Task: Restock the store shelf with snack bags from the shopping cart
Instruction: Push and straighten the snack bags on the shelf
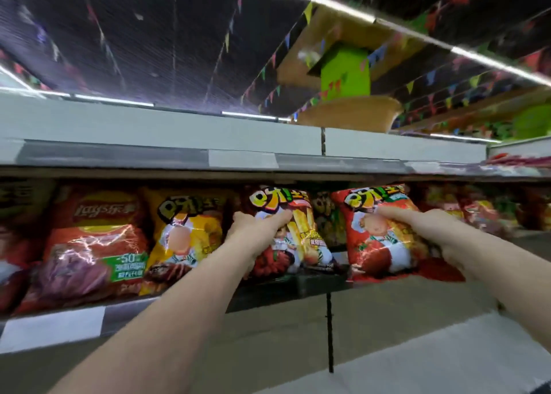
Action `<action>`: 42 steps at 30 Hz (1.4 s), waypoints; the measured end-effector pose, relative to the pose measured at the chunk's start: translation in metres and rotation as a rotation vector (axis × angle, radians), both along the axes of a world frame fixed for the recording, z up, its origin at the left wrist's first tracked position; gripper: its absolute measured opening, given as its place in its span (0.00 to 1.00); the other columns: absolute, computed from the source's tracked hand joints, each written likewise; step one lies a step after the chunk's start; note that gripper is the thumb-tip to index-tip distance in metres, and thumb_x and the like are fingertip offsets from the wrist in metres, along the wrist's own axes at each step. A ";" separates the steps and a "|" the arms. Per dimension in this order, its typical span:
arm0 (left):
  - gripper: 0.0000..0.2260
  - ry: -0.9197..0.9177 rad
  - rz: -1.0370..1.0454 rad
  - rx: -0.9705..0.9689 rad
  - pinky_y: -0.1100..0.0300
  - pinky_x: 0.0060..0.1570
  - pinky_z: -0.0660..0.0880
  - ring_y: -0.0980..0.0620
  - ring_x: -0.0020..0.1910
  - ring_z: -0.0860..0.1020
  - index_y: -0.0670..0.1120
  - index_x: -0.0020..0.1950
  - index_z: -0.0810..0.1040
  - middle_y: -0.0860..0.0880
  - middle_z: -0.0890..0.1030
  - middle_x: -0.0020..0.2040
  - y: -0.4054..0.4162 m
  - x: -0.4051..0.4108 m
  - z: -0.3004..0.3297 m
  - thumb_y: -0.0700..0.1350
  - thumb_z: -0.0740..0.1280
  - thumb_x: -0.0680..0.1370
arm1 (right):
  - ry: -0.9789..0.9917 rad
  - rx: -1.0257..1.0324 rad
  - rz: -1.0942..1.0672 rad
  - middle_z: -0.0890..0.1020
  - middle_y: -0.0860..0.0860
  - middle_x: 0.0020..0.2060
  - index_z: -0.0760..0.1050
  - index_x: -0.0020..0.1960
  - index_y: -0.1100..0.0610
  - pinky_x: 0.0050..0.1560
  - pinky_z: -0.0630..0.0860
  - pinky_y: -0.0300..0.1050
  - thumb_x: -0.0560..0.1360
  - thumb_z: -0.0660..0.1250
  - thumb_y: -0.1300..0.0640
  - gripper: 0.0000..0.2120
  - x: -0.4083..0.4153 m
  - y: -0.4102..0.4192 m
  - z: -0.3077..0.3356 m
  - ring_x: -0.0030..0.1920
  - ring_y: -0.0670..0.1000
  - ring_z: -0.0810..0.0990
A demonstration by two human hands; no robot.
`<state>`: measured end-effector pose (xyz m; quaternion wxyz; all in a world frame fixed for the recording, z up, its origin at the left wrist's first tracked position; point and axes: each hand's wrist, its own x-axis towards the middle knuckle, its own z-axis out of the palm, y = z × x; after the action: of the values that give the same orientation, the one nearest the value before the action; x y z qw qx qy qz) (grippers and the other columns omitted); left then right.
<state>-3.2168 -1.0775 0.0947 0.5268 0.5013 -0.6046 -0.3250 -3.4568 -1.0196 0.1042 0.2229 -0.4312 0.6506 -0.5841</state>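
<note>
Both my arms reach up to a store shelf (301,286) lined with snack bags. My left hand (253,229) grips a dark red snack bag (301,238) by its left side, thumb across the front; the bag stands on the shelf. My right hand (423,223) holds a bright red snack bag (378,244) from its right side, fingers laid over the front. That bag stands upright at the shelf's front edge, just right of the first one. The shopping cart is out of view.
A yellow snack bag (185,232) and a red chip bag (95,238) stand to the left on the same shelf. More bags (477,212) fill the right end. Another shelf board (161,152) hangs close above. A black divider post (329,331) runs down below.
</note>
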 end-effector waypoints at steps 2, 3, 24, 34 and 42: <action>0.46 -0.045 0.061 -0.022 0.52 0.67 0.63 0.41 0.73 0.61 0.40 0.77 0.47 0.42 0.59 0.76 -0.011 -0.001 -0.001 0.58 0.70 0.73 | -0.012 -0.011 0.048 0.79 0.54 0.27 0.76 0.47 0.65 0.16 0.66 0.31 0.65 0.75 0.47 0.23 -0.004 -0.012 0.002 0.23 0.51 0.77; 0.47 -0.057 0.087 -0.025 0.51 0.69 0.61 0.41 0.74 0.59 0.41 0.78 0.45 0.42 0.58 0.77 -0.018 -0.001 -0.004 0.58 0.70 0.73 | -0.019 -0.016 0.075 0.79 0.54 0.25 0.75 0.46 0.64 0.16 0.66 0.31 0.66 0.75 0.47 0.22 -0.004 -0.017 0.002 0.21 0.50 0.77; 0.22 -0.698 0.537 -0.359 0.53 0.64 0.62 0.42 0.66 0.63 0.41 0.72 0.58 0.39 0.61 0.69 -0.065 -0.020 -0.037 0.52 0.51 0.83 | 0.001 -0.167 0.323 0.82 0.58 0.48 0.77 0.55 0.61 0.53 0.79 0.50 0.62 0.76 0.43 0.30 0.015 -0.156 -0.022 0.47 0.57 0.82; 0.22 -1.111 0.725 -0.442 0.44 0.64 0.70 0.39 0.63 0.75 0.40 0.64 0.76 0.38 0.77 0.62 -0.064 -0.029 -0.038 0.48 0.50 0.79 | 0.372 -0.139 0.245 0.70 0.61 0.65 0.63 0.67 0.63 0.62 0.67 0.49 0.74 0.63 0.40 0.33 0.013 -0.165 -0.032 0.64 0.61 0.70; 0.34 -1.147 0.579 -0.285 0.56 0.72 0.35 0.46 0.77 0.41 0.49 0.78 0.41 0.43 0.43 0.79 -0.063 -0.020 -0.049 0.60 0.35 0.73 | 0.593 -0.132 0.309 0.70 0.61 0.64 0.60 0.67 0.60 0.57 0.67 0.47 0.79 0.51 0.41 0.27 0.022 -0.158 -0.040 0.63 0.60 0.71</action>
<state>-3.2368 -1.1403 0.0460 0.2482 0.6627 -0.6674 0.2320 -3.4350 -1.1775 0.0646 0.0814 -0.6894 0.5749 -0.4332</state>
